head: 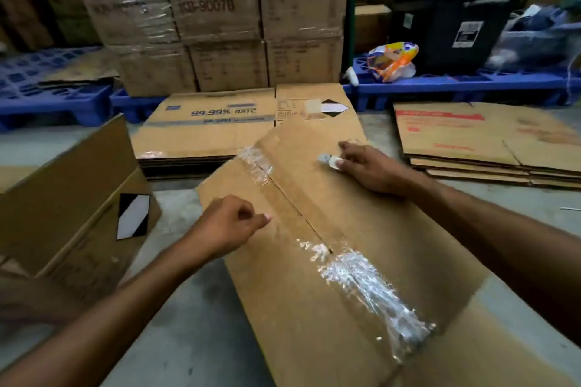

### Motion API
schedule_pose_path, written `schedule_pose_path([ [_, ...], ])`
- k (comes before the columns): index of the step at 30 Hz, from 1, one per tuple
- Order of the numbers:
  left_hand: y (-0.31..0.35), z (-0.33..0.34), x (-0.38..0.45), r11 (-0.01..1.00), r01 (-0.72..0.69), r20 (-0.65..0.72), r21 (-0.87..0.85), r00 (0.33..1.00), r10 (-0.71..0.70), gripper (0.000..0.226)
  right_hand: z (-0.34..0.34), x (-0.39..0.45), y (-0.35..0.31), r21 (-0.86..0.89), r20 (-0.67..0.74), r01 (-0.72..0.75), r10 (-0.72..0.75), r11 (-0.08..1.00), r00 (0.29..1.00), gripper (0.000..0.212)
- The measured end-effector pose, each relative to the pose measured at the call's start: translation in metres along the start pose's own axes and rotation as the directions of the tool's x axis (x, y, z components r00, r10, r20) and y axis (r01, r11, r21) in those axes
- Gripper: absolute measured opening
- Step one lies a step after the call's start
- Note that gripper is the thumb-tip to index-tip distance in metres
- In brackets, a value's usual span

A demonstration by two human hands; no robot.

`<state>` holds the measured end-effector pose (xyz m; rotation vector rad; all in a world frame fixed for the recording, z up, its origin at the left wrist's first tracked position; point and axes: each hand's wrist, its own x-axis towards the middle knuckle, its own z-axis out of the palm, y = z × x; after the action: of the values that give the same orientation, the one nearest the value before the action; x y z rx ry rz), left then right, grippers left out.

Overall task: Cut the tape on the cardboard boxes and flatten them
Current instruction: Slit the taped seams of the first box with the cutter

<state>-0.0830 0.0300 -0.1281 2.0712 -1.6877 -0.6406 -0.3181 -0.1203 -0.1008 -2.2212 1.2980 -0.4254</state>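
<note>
The box [330, 245] lies ahead on the floor, tape [361, 280] partly slit. The right hand [371, 166] pinches a small cutter [328, 161]; the left hand [229, 226], loosely curled, holds nothing. Risk: the blade slips toward the left fingers.

Inventory, approx.:
- brown cardboard boxes, unflattened, on floor [330, 245] [72, 198]: 2
- stacks of flattened brown cardboard [204, 135] [487, 141]: 2
- blue plastic pallets [47, 88] [471, 85]: 2+
- bare hands [226, 226] [371, 166]: 2
- orange-yellow plastic bag [393, 61]: 1
</note>
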Motion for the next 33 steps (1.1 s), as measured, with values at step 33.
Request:
schedule_pose_path([
  [33, -0.103, -0.001, -0.063, 0.768, 0.563, -0.257, 0.306, 0.825, -0.503, 0.091, 0.035, 0.003, 0.078, 0.013, -0.209, 0.113, -0.108, 0.993, 0.972, 0.025],
])
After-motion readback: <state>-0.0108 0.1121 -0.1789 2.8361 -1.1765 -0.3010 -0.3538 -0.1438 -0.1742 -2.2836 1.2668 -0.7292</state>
